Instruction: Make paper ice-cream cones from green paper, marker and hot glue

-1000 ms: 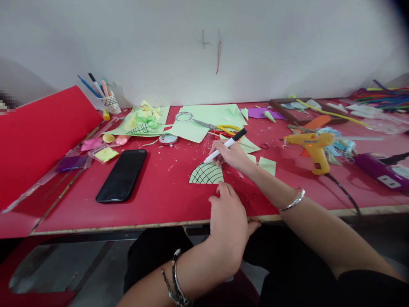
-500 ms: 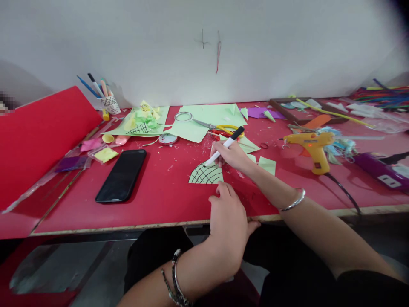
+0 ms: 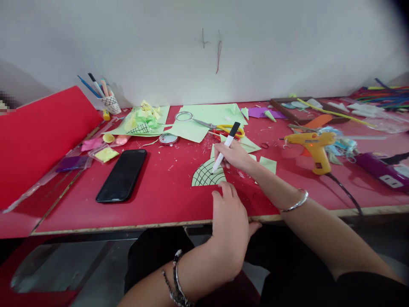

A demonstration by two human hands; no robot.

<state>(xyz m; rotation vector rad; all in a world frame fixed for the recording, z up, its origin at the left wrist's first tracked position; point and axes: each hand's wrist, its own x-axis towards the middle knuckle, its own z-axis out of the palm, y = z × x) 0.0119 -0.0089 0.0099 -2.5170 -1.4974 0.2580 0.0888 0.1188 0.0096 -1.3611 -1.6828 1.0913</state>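
My right hand (image 3: pixel 233 155) is closed around a white marker (image 3: pixel 226 147) with a black end pointing up. The marker's tip meets a light green, fan-shaped piece of paper (image 3: pixel 202 175) covered in a black web of curved and crossing lines. At the paper's lower right corner rest the bent fingertips of my left hand (image 3: pixel 230 213). That hand grips nothing, and its thumb is spread apart at the table's front edge. Scraps of green paper (image 3: pixel 267 164) lie just right of my right hand.
A black phone (image 3: pixel 122 175) lies left of the paper. Yellow-handled scissors (image 3: pixel 204 123) rest on green sheets behind. To the right are a yellow glue gun (image 3: pixel 315 147) with a cord and a purple power strip (image 3: pixel 383 169). A pen cup (image 3: pixel 110 103) stands back left.
The marker's tip has moved from the paper's upper edge down into its middle, and the marker stands steeper. The fan-shaped paper has shifted slightly to the right. My left hand stays at its corner.
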